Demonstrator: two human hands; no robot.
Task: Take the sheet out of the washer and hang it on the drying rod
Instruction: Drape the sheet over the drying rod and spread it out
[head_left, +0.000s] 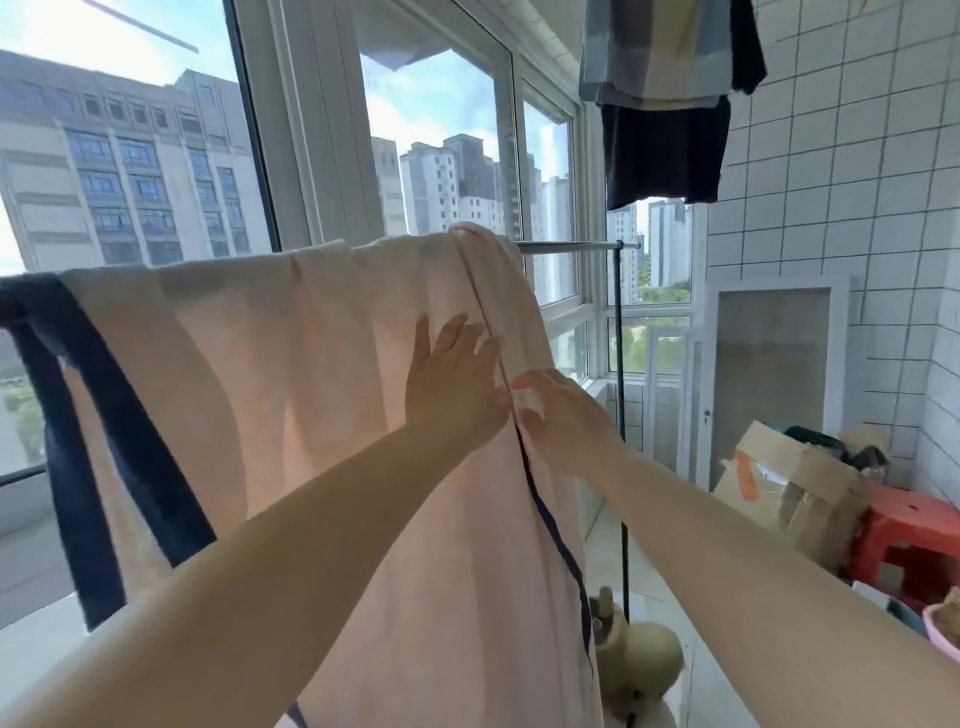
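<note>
A pale pink sheet (270, 374) with dark navy edging hangs draped over the horizontal metal drying rod (571, 246), covering most of its length. My left hand (452, 379) lies flat against the sheet's front, fingers straight and spread. My right hand (561, 421) is just beside it at the sheet's right edge, thumb and fingers pinching the fabric next to the dark trim line. The washer is out of view.
Large windows (441, 156) stand behind the rack. Dark and striped clothes (670, 98) hang overhead at upper right. Cardboard boxes (784, 473) and a red stool (914, 530) sit by the tiled wall on the right. A tan round object (644, 660) lies on the floor below the rack's upright.
</note>
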